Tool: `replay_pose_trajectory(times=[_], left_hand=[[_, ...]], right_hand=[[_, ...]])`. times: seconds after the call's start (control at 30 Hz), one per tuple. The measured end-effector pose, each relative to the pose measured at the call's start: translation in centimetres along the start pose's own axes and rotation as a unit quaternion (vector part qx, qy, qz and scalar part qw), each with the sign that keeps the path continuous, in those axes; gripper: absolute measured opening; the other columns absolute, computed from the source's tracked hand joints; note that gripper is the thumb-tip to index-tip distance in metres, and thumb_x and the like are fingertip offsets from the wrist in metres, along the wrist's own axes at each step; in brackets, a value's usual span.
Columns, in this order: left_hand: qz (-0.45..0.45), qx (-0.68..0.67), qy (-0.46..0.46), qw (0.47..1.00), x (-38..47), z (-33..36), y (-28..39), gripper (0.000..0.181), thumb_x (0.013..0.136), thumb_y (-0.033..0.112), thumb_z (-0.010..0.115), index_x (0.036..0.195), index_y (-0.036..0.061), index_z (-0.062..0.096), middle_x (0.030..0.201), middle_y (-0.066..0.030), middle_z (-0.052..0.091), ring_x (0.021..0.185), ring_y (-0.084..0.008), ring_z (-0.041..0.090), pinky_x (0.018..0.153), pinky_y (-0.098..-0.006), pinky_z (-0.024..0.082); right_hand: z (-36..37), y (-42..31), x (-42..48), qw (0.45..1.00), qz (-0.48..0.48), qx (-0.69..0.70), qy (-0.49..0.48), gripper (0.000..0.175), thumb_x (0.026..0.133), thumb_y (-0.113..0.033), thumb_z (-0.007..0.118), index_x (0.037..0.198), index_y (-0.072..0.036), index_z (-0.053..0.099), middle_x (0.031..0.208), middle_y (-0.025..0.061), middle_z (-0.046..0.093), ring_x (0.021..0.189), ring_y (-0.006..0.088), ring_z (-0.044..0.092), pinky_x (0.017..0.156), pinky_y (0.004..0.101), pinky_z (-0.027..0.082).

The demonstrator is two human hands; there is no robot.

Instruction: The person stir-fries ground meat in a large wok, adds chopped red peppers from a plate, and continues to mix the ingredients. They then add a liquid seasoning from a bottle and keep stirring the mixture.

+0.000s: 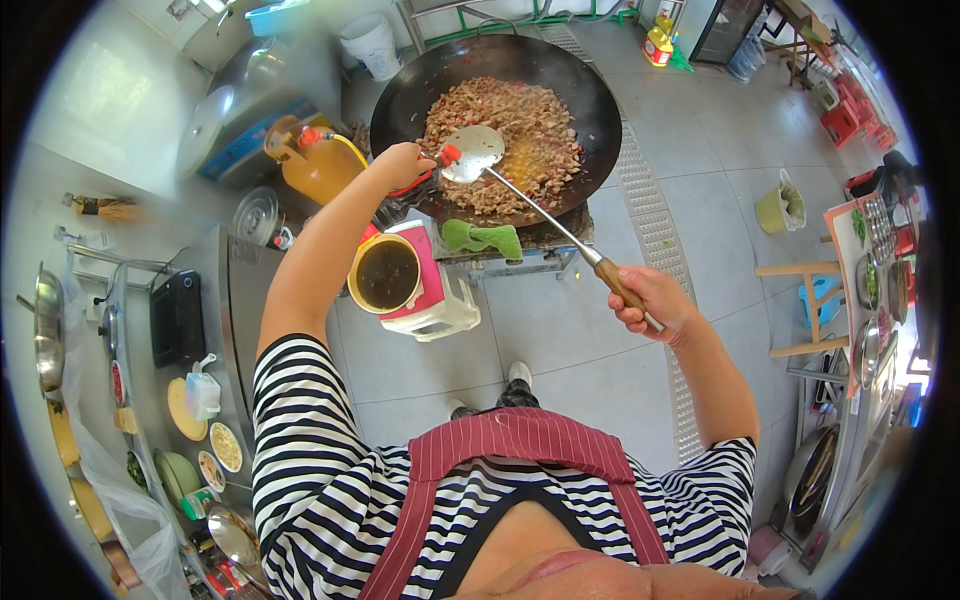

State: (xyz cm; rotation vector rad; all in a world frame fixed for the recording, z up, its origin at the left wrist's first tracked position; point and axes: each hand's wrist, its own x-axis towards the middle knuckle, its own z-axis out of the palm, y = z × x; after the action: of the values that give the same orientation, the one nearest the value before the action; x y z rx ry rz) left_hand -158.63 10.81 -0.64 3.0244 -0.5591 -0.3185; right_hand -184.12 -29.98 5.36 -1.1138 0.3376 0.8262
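My right hand [656, 300] grips the wooden handle of a long metal wok ladle [536, 210]. The ladle's wide round head is over a big black wok [397, 97]. Chopped meat with red bits [499, 105] fills the wok's middle, and a yellowish liquid patch shows below the ladle. At the wok's left rim, my left hand [403, 166] is closed around a dark bottle [405, 202] with a red top; the top points at the ladle head, touching or just above it. Whether anything flows from it I cannot tell.
A green cloth [481, 238] lies at the wok's near edge. A tub of dark liquid [387, 274] stands on a stool [442, 307]. Left are an orange gas cylinder [319, 165] and a metal counter [259, 300]; right, a table with bowls [855, 255] and a green bin [778, 206].
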Motion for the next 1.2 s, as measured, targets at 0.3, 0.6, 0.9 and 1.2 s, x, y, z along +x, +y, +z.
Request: replay_pose_trajectory(times=[0.3,0.6,0.9,1.2], left_hand=[[0.006,0.009,-0.001,1.0,0.0,0.1,-0.6,0.051,0.088,0.046,0.059,0.088,-0.0047,0.061,0.09,-0.0264,0.063,0.09,-0.0424,0.06,0.078,-0.0465,0.047],[0.0,-0.019,0.059,0.998,-0.3,-0.3,-0.6,0.05,0.088,0.046,0.059,0.085,-0.0045,0.061,0.087,-0.0261,0.063,0.087,-0.0428,0.06,0.076,-0.0467,0.048],[-0.06,-0.188,0.234,0.952,-4.4,-3.5,-1.5,0.046,0.089,0.042,0.057,0.081,-0.0029,0.057,0.079,-0.0263,0.06,0.079,-0.0425,0.059,0.07,-0.0463,0.045],[-0.128,-0.342,0.307,0.879,-19.2,-3.3,-2.4,0.03,0.093,0.03,0.054,0.082,0.0021,0.054,0.068,-0.0071,0.052,0.064,-0.0163,0.049,0.058,-0.0304,0.039]], right_hand=[[-0.2,0.4,1.2,1.0,0.008,0.013,0.017,0.03,0.099,-0.023,0.039,0.118,-0.004,0.051,0.076,0.0035,0.055,0.049,0.0039,0.041,0.038,0.0169,0.033],[-2.0,0.1,2.9,0.997,0.032,0.057,0.032,0.017,0.097,-0.023,0.043,0.098,-0.008,0.051,0.076,0.0027,0.055,0.051,0.0038,0.043,0.038,0.0179,0.033],[-10.5,-4.2,15.8,0.784,-0.193,-0.52,0.28,0.027,0.089,-0.028,0.057,0.106,-0.007,0.059,0.079,0.0126,0.064,0.061,0.0242,0.061,0.053,0.0362,0.047],[-9.8,-9.3,24.0,0.863,-0.098,-0.467,0.169,0.014,0.087,-0.02,0.059,0.09,-0.007,0.055,0.064,0.0064,0.053,0.046,0.016,0.051,0.038,0.0324,0.039]])
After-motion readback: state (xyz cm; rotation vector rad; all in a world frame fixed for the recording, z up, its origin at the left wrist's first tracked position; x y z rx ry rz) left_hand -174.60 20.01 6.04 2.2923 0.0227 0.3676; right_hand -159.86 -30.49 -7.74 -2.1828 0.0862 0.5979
